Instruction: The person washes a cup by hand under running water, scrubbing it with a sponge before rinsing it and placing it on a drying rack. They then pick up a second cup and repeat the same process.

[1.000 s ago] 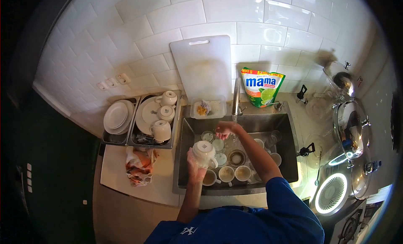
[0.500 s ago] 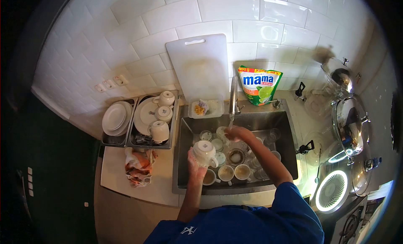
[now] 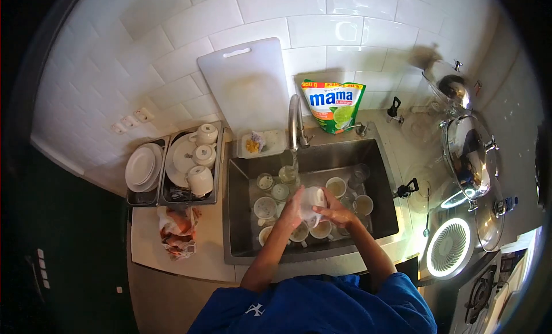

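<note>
A white cup (image 3: pixel 311 200) is between my two hands, tilted, over the sink (image 3: pixel 233 219). My left hand (image 3: pixel 292 207) grips its left side. Around the right side curl the fingers of my right hand (image 3: pixel 337 213). Just behind the cup, water runs from the faucet (image 3: pixel 294 124) into a glass (image 3: pixel 287 174). Below my hands the sink holds several cups and glasses, among them a cup with cloudy liquid (image 3: pixel 336 187) and another cup (image 3: pixel 363 205) at the right. My forearms and hands hide part of the sink floor.
Left of the sink, metal trays hold plates (image 3: pixel 141 164) and upturned cups (image 3: pixel 200 180). A crumpled cloth (image 3: pixel 178 233) lies in front. Behind stand a cutting board (image 3: pixel 244 84), a food-scrap tray (image 3: pixel 261 144) and a soap pouch (image 3: pixel 333 107). Glass lids (image 3: pixel 468 156) and a round fan (image 3: pixel 449 248) are at right.
My right hand has come from the water stream down to the cup and now holds it too. The cup has moved right and tilted. The view has shifted slightly.
</note>
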Tool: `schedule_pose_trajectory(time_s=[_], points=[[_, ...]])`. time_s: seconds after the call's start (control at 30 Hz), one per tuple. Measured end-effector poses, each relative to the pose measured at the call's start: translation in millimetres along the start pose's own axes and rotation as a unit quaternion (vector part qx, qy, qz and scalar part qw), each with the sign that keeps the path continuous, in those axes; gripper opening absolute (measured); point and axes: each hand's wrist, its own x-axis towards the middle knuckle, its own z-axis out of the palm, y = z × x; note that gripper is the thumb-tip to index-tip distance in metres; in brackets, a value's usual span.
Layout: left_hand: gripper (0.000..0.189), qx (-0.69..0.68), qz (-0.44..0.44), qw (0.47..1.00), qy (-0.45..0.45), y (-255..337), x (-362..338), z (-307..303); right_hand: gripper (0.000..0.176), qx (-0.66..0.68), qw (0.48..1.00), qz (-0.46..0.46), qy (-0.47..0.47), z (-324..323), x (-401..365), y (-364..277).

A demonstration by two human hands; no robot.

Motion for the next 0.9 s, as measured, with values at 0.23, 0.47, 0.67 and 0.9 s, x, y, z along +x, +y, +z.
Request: schedule_pose_trajectory(time_s=[0.23, 0.47, 0.67, 0.9], points=[[0.048, 0.161, -0.009, 0.987, 0.016, 5.9, 29.8, 25.3, 0.057, 0.068, 0.98, -0.127, 0.137, -12.3, -1.8, 14.9], [0.052, 0.569, 0.127, 0.811, 0.048, 40.3, 68.9, -10.9, 0.057, 0.104, 0.967, -0.152, 0.174, -29.6, -15.9, -17.9], [0.037, 0.718, 0.089, 0.69, 0.022, 58.8, 91.2, -17.2, 0.053, 0.077, 0.971, -0.158, 0.162, -34.7, -22.6, -19.8], [0.024, 0.64, 0.104, 0.761, 0.011, 48.2, 118.2, -41.1, 0.057, 0.086, 0.971, -0.142, 0.169, -27.7, -25.4, -19.8]])
